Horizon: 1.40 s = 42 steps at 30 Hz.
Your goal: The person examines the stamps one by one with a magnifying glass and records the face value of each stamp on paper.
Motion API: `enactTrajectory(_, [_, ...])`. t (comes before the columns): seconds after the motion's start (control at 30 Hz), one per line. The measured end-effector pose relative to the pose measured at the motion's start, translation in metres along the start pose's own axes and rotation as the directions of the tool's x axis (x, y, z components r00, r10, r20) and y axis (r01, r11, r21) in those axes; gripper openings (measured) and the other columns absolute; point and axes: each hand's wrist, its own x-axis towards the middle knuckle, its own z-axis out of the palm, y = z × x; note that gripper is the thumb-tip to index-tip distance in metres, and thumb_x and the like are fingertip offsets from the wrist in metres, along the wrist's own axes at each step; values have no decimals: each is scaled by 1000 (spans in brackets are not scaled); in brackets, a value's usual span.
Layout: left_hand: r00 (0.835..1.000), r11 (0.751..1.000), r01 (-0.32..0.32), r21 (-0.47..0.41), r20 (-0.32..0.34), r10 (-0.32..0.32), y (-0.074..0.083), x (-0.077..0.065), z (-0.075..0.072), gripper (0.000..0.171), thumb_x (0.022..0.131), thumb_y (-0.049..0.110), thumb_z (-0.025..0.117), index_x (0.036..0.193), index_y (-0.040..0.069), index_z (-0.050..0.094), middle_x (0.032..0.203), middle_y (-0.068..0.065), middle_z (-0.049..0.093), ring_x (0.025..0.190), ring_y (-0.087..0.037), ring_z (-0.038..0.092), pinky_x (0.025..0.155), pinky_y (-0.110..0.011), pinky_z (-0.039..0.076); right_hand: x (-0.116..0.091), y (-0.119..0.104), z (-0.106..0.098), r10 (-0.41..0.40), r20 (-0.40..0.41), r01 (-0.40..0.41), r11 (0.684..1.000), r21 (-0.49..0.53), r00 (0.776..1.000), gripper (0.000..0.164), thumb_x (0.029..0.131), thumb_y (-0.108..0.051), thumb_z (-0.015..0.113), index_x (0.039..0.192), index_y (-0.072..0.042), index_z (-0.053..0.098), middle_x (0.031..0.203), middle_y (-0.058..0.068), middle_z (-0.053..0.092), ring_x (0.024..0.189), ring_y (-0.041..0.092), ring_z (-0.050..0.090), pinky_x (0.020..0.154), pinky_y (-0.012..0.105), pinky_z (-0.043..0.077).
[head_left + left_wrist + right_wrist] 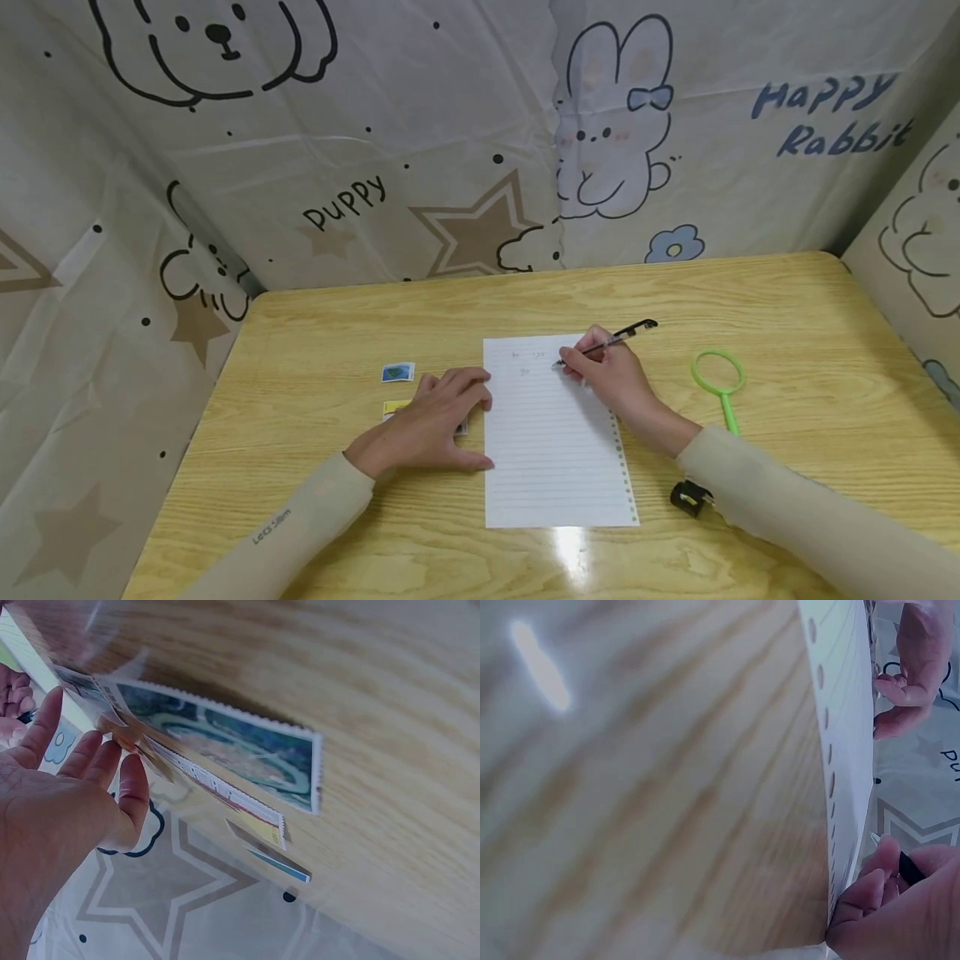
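Observation:
A sheet of lined paper point(555, 467) with punched holes down its right edge lies on the table, with a few faint marks near its top. My right hand point(622, 379) pinches a black pen point(633, 329), its tip on the upper right part of the sheet. At the sheet's left edge, the fingertips and thumb of my left hand point(427, 429) rest spread, holding nothing. Under and beside that hand lie several postage stamps, among them a yellow one point(395, 407) partly covered and a blue one point(397, 372). The left wrist view shows a larger green stamp point(225, 742).
A green magnifying glass point(726, 392) lies right of the paper, its handle end close to the right sleeve. A small black object point(687, 497) sits beside that sleeve. Cloth walls point(465, 150) with cartoon drawings stand behind and at both sides of the wooden table point(315, 517).

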Motion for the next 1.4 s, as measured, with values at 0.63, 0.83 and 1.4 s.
enactTrajectory(0.63, [1000, 1000, -10, -9, -8, 9, 0, -2, -1, 63, 87, 53, 91, 125, 14, 59, 162, -12, 43, 152, -30, 38, 97, -50, 33, 1, 0, 4, -17, -5, 16, 993, -113, 1000, 25, 108, -25, 73, 96, -9, 57, 86, 9, 75, 78, 20, 66, 66, 27, 43])
enactTrajectory(0.83, [1000, 1000, -16, -5, -13, 16, 0, -2, 0, 63, 87, 54, 90, 125, 14, 59, 161, -12, 44, 151, -30, 38, 97, -49, 33, 1, 1, 5, -12, -2, 12, 996, -92, 1000, 23, 107, -21, 72, 96, -8, 57, 85, 8, 75, 78, 20, 67, 66, 26, 44])
enactTrajectory(1.4, [1000, 1000, 2, -14, -7, -2, 1, -3, 0, 63, 88, 53, 90, 127, 14, 60, 163, -12, 43, 154, -30, 36, 104, -53, 33, -1, 1, 0, -8, -18, 7, 997, -81, 1000, 25, 107, -23, 73, 96, -8, 57, 85, 8, 75, 76, 18, 65, 64, 26, 44])
